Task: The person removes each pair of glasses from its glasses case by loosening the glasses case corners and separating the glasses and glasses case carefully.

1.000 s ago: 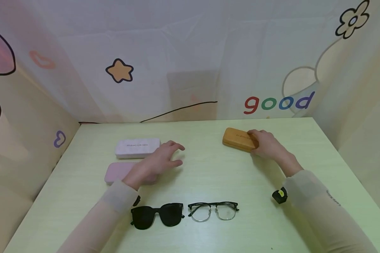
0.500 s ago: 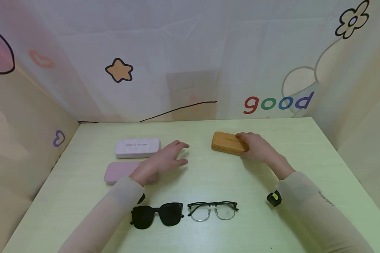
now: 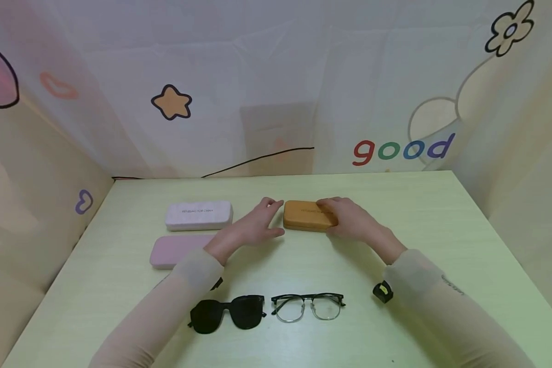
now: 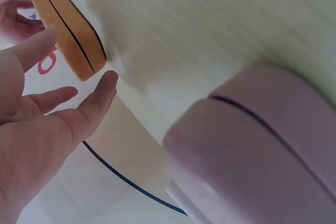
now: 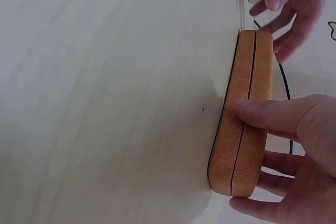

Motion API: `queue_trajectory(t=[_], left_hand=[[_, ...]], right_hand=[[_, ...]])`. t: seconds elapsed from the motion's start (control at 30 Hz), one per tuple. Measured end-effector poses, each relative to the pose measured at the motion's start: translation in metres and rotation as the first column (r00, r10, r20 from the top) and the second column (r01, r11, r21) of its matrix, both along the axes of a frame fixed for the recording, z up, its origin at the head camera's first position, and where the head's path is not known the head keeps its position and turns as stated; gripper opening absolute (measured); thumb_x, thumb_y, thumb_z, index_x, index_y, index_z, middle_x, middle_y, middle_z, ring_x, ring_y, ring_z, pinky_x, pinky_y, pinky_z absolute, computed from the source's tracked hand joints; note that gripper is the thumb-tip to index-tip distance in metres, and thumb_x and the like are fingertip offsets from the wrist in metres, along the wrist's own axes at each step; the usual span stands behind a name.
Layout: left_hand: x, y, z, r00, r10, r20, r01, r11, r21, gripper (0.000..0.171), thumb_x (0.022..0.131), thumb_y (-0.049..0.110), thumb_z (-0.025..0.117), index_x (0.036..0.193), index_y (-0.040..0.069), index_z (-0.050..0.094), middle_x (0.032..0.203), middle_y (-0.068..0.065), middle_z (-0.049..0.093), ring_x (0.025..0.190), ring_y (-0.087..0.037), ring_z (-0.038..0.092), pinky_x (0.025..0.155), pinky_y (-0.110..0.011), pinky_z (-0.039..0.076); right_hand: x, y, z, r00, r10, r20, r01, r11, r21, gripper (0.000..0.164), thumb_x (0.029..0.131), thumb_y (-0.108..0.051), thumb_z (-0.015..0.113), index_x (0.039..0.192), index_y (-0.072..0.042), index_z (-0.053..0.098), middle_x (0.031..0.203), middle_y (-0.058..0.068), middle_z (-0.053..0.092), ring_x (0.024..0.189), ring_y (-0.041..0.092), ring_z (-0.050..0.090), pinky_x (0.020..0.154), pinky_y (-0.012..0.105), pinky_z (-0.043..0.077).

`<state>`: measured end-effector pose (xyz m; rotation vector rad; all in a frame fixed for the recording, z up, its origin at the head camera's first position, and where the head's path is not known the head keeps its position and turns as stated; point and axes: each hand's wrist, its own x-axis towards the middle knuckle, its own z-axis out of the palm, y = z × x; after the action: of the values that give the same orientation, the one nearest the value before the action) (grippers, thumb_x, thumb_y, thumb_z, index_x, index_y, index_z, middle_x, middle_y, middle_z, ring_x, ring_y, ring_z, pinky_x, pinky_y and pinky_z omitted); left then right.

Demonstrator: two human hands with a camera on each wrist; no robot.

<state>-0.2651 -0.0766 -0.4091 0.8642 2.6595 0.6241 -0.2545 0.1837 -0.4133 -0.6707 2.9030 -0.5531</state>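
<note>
Beyond the eyeglasses (image 3: 308, 297), orange case (image 3: 305, 216).

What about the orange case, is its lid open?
No, the right wrist view shows the orange case closed, its two halves meeting along a thin dark seam.

Orange-brown case (image 3: 305, 215), dark lettering. Lilac-white case (image 3: 199, 216), dark lettering. Mauve-pink case (image 3: 179, 251), plain top. Sunglasses (image 3: 227, 306): black frame, black lenses. Eyeglasses (image 3: 308, 296): black brow line, silver lower rims, clear lenses. Desk (image 3: 423, 214): pale yellow-green, faint grain. Sleeves (image 3: 434, 296): cream. Backdrop (image 3: 267, 61): whitish, with black-outlined orange star (image 3: 171, 102), multicoloured "good" (image 3: 406, 150).
</note>
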Motion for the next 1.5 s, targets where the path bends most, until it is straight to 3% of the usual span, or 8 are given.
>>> queue_trajectory(t=[0.17,0.47,0.67,1.03,1.23,1.5], left_hand=[[0.0,0.0,0.0,1.0,0.026,0.007,-0.026,1.0,-0.007,0.076,0.092,0.028,0.067,0.15,0.002,0.025,0.144,-0.019,0.03,0.124,-0.026,0.043,0.101,-0.037,0.038],[0.003,-0.003,-0.001,1.0,0.011,0.011,-0.011,1.0,0.0,0.078,0.087,0.024,0.073,0.146,-0.003,0.031,0.135,-0.02,0.04,0.117,-0.025,0.046,0.101,-0.036,0.038],[0.006,-0.007,-0.002,1.0,0.007,-0.001,-0.007,1.0,0.002,0.075,0.085,0.023,0.075,0.143,-0.004,0.036,0.131,-0.02,0.042,0.112,-0.025,0.047,0.098,-0.036,0.04],[0.015,-0.017,-0.002,1.0,-0.01,-0.028,0.01,1.0,-0.019,0.071,0.084,0.024,0.076,0.139,-0.004,0.041,0.125,-0.018,0.045,0.107,-0.024,0.048,0.096,-0.036,0.041],[0.021,-0.023,-0.004,0.999,-0.006,-0.044,0.005,1.0,-0.023,0.071,0.083,0.024,0.077,0.138,-0.004,0.041,0.124,-0.018,0.046,0.105,-0.023,0.049,0.093,-0.035,0.041],[0.026,-0.026,-0.004,0.999,0.008,-0.036,-0.009,1.0,-0.024,0.072,0.083,0.024,0.077,0.139,-0.002,0.041,0.124,-0.016,0.046,0.102,-0.02,0.049,0.091,-0.033,0.042]], right_hand=[[0.003,-0.013,-0.001,0.999,0.035,0.001,-0.035,0.999,0.006,0.067,0.078,-0.009,0.079,0.138,-0.007,0.049,0.135,0.015,0.052,0.123,0.035,0.046,0.101,0.05,0.037],[0.012,-0.027,0.0,0.997,0.074,0.021,-0.074,0.997,0.013,0.067,0.079,-0.013,0.079,0.14,-0.01,0.049,0.138,0.013,0.05,0.126,0.033,0.044,0.102,0.049,0.037],[0.019,-0.029,0.001,0.997,0.074,0.026,-0.074,0.997,0.025,0.068,0.08,-0.015,0.079,0.14,-0.012,0.048,0.138,0.014,0.049,0.126,0.034,0.044,0.101,0.049,0.038],[0.027,-0.024,0.002,0.988,0.142,0.053,-0.141,0.99,-0.017,0.069,0.079,-0.011,0.079,0.14,-0.011,0.047,0.14,0.016,0.044,0.128,0.034,0.04,0.102,0.049,0.036],[0.031,-0.016,0.002,0.992,0.109,0.066,-0.106,0.993,-0.051,0.074,0.076,-0.011,0.081,0.141,-0.006,0.044,0.139,0.019,0.041,0.125,0.035,0.04,0.101,0.049,0.038],[0.031,-0.007,0.0,0.996,0.061,0.066,-0.059,0.998,-0.038,0.077,0.075,-0.016,0.084,0.139,-0.001,0.044,0.126,0.017,0.053,0.113,0.031,0.052,0.096,0.046,0.043]])
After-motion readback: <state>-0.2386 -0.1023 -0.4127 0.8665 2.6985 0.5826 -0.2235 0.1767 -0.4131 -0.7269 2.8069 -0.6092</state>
